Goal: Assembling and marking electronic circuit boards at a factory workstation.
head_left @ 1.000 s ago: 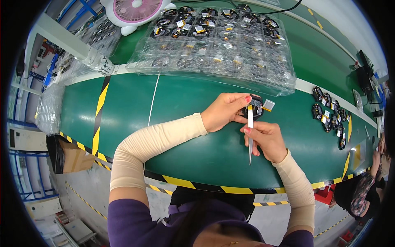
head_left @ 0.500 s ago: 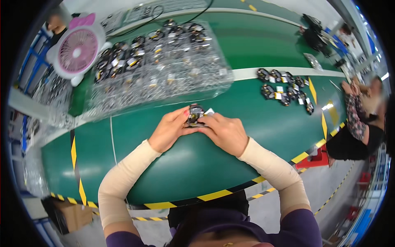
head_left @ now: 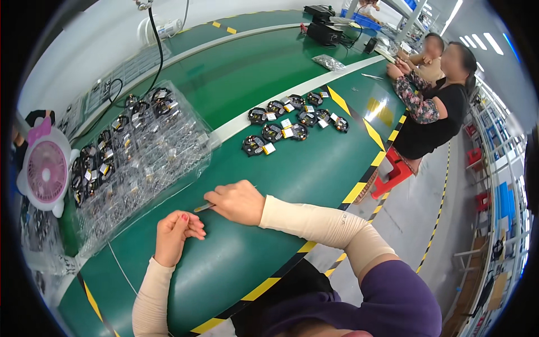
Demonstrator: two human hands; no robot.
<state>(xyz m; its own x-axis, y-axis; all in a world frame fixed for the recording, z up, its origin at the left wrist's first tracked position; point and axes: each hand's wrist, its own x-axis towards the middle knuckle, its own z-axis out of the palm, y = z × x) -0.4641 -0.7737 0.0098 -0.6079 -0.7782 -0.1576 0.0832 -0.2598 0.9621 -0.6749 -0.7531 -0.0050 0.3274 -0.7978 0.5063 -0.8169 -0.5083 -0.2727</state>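
My right hand (head_left: 238, 202) is closed round a slim tweezer-like tool (head_left: 203, 207) above the green table; its end sticks out past my fingers toward the left hand. Just left and nearer, my left hand (head_left: 177, 233) is held half curled with fingers apart, and I see nothing in it. Beyond the right hand lies a group of round black electronic assemblies (head_left: 272, 132), several with small white-and-yellow pouches attached. The nearest of them, an assembly (head_left: 254, 145) with a pouch beside it, sits at the group's front left.
Stacked clear plastic trays (head_left: 149, 157) at the left hold more black assemblies in their far cells. A pink-and-white fan (head_left: 46, 171) stands beyond them. Striped tape (head_left: 365, 132) crosses the green table (head_left: 281, 185). A co-worker (head_left: 441, 112) sits at the right; a bag of parts (head_left: 328, 62) lies farther back.
The view has swung right. The black assembly that both hands held is out of them, and one more lies with the group. My hands have parted; the right now holds the slim tool.
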